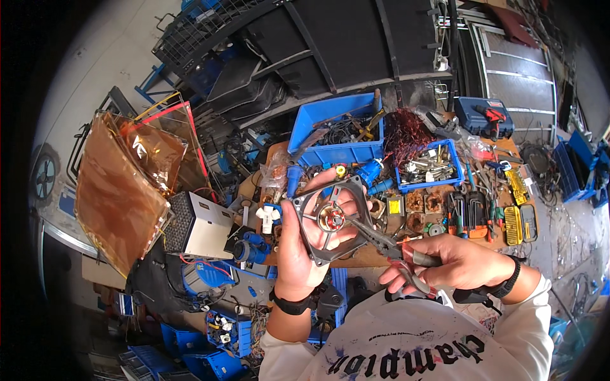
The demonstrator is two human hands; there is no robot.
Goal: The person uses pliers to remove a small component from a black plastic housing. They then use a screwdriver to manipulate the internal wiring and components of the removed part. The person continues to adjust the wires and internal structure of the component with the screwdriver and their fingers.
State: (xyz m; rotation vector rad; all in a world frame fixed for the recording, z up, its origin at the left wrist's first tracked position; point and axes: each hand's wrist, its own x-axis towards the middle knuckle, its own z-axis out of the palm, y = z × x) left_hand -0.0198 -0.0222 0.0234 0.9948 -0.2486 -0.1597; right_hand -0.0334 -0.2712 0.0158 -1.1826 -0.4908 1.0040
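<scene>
My left hand point(295, 251) grips a square black fan frame point(317, 254) from the left, fingers curled behind it. A small round hub with exposed copper-coloured windings point(333, 220) sits at the frame's centre. My right hand point(452, 260) holds grey metal pliers point(381, 240) with red-and-grey handles; their jaws reach to the right side of the hub, though I cannot tell whether they grip it.
A cluttered wooden bench point(375, 254) holds a blue bin of cables point(305, 149), a tray of hardware point(427, 164), hand tools point(473, 213), yellow bit cases point(511, 225) and a drill case point(469, 120). Brown sheets point(117, 213) and a white box point(206, 225) stand at left.
</scene>
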